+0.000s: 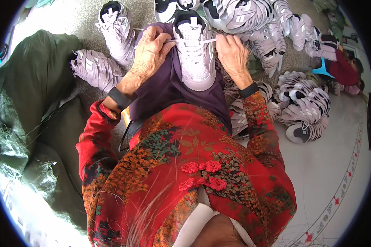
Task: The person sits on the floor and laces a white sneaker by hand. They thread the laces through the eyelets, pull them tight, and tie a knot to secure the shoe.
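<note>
A pale lilac sneaker (198,74) with a black collar lining lies on my lap, over dark purple cloth (156,92). Its toe points toward me and its tongue stands up at the far end. White shoelace (208,40) stretches out taut to both sides from the upper eyelets. At the left of the shoe, my left hand (151,51) pinches one end of the lace. On the opposite side my right hand (232,55) grips the other end between thumb and fingers. Both hands are at about the same height, beside the tongue.
Nested stacks of similar sneakers (305,105) spread over the floor at right, with more heaped (245,16) at the far side. Two rows of shoes (116,35) lie beyond my left arm. A big dark green sack (33,82) fills the left. Another person (345,68) is at far right.
</note>
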### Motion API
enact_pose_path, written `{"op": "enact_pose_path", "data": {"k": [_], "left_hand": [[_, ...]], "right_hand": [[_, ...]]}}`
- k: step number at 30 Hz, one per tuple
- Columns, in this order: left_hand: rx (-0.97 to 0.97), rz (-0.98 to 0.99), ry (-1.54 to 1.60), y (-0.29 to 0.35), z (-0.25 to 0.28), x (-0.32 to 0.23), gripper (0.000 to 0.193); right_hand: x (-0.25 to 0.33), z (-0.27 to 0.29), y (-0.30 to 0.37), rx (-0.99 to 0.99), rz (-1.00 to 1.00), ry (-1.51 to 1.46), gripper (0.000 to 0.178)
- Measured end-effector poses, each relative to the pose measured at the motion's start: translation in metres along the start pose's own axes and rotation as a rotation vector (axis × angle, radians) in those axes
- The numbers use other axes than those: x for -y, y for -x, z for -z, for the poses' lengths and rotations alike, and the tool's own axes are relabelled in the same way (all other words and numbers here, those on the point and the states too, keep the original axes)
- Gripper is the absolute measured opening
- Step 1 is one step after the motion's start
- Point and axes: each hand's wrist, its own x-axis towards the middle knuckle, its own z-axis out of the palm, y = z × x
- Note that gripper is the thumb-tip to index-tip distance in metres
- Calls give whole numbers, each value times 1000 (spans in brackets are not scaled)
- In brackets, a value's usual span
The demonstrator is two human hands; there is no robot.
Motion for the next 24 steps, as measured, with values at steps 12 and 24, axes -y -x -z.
{"op": "enact_pose_path", "data": {"k": [12, 24], "left_hand": [[454, 378, 104, -11, 43, 27, 18], [337, 107, -40, -73, -39, -42, 26]], "right_hand": [[4, -33, 2, -47, -614, -749, 13], [-101, 6, -23, -547, -778, -1942, 26]]}}
